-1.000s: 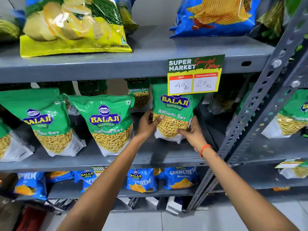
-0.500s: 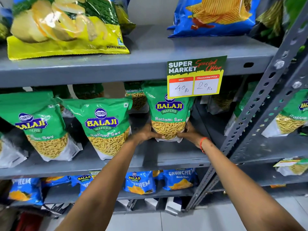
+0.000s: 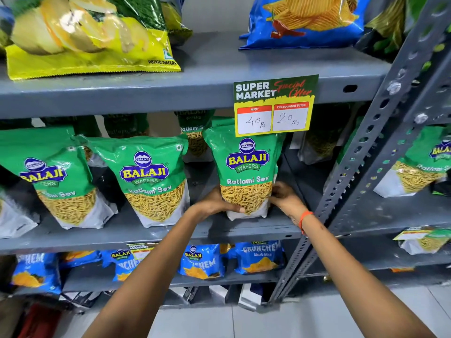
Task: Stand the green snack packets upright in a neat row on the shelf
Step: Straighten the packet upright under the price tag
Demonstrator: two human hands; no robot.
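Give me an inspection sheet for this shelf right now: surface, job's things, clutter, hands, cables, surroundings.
Surface: grey metal middle shelf, bare along its front edge.
Job's things: held green packet upright under the price tag; middle green packet and left green packet lean, tops tilted left; more green packets behind.
Clutter: nothing seen on this shelf.
Hands: left hand and right hand grip the held packet's lower sides.
Cables: nothing seen.
Surroundings: yellow wafer bag and blue chip bag above; blue packets below; perforated upright at right.
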